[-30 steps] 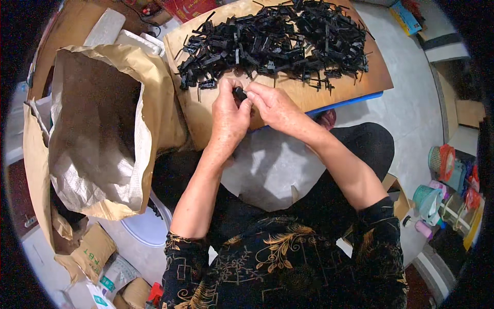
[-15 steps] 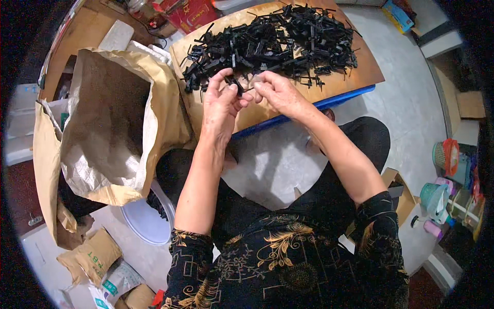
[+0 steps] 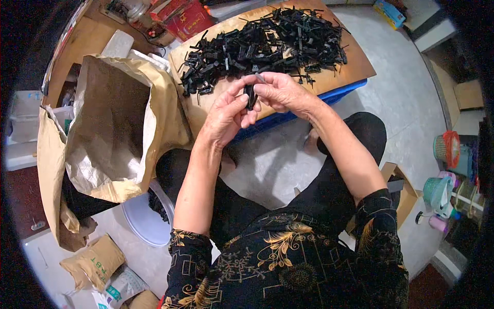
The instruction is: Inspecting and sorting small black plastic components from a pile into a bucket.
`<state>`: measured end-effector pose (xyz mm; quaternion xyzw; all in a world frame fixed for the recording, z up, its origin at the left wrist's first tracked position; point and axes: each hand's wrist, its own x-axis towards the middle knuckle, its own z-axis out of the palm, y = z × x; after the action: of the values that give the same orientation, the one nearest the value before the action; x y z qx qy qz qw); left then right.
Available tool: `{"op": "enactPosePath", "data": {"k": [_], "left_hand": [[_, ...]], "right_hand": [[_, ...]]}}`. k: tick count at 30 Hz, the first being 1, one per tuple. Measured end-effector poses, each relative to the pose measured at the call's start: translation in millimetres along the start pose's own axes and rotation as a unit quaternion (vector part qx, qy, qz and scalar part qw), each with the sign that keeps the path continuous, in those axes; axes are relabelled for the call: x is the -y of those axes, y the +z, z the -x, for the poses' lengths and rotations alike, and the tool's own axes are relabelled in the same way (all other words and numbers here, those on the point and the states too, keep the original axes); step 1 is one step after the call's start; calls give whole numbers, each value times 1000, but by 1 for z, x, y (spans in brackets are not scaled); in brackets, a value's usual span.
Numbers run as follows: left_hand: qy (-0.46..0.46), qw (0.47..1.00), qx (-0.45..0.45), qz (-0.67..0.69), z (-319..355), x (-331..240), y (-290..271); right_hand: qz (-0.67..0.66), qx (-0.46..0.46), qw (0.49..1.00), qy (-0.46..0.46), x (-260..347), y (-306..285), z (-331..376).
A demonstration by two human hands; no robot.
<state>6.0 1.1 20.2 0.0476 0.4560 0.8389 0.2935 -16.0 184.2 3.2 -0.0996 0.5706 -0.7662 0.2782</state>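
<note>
My left hand (image 3: 225, 114) is closed on a small black plastic part (image 3: 251, 98), held upright between thumb and fingers at the near edge of the wooden board (image 3: 357, 64). Close against it, my right hand (image 3: 288, 95) pinches a thin grey strip-like tool (image 3: 261, 78), whose end sticks up past the fingers; its exact kind is not clear. The right thumb and fingers also meet the black part. Just beyond both hands, a heap of black plastic parts with thin stems (image 3: 267, 44) covers much of the board.
At my left a large brown paper sack (image 3: 167, 110) gapes open. Below it stands a white tub (image 3: 146, 232) with black pieces inside. Blue plastic (image 3: 329, 98) supports the board. Filled bags (image 3: 95, 260) lie lower left; a cardboard box (image 3: 406, 198) sits by my right side.
My right hand has moved in against the left one, now touching the black part. That part has turned upright. The grey tool's end shows more plainly. The view has shifted slightly.
</note>
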Motion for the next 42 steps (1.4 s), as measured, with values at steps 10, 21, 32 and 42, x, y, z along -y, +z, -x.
{"op": "enactPosePath", "data": {"k": [10,21,32,42], "left_hand": [[12,994,-26,-108,1,5,7],[145,888,-133,-415,1,21,4],[164,918,-179,-312,3,22,-15],[189,904,-189,-335,0,21,-19]], "right_hand": [[122,-35,989,-79,-17,-4,-10],[274,-123,949,-91,-26,12,-23],[21,-62,998,16,-11,37,-15],[48,-78,996,10,-14,51,-17]]}}
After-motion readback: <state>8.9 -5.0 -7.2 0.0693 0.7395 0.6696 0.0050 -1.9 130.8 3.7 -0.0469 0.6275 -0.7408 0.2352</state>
